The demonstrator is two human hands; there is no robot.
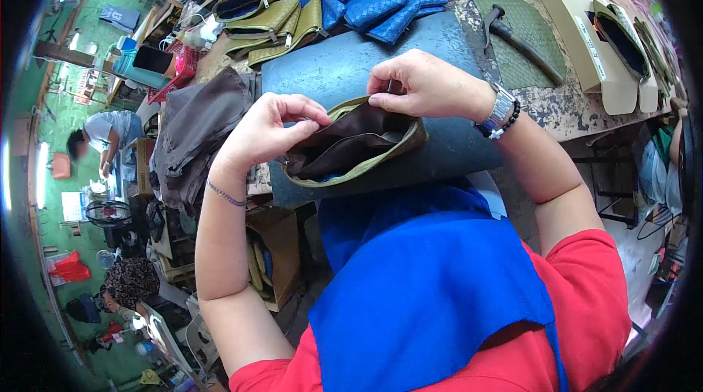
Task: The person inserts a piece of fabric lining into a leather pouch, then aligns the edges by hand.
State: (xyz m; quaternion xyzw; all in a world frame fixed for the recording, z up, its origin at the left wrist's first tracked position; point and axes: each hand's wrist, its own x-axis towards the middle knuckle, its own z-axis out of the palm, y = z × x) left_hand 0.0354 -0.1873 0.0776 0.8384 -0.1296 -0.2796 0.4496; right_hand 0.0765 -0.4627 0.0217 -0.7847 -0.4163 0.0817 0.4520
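An olive-green zip pouch (381,161) gapes toward me over the dark work board (315,77), its brown lining showing. At the left end of its mouth, my left hand (274,128) pinches the rim between thumb and fingers. My right hand (428,84) grips the far rim near the right end, fingers curled and thumb pressed in. Behind the hands lies a pile of blue woven-pattern pouches (375,0). Several more olive pouches (274,22) with zips rest to its left. A stack of dark brown fabric pieces (201,128) sits beside my left forearm.
A hammer (523,44) lies on a green quilted sheet (501,19) to the right. Past it stands a cardboard box (586,48) holding pouches. Below the table at left is an open carton (274,245). Two other people work farther off on the left.
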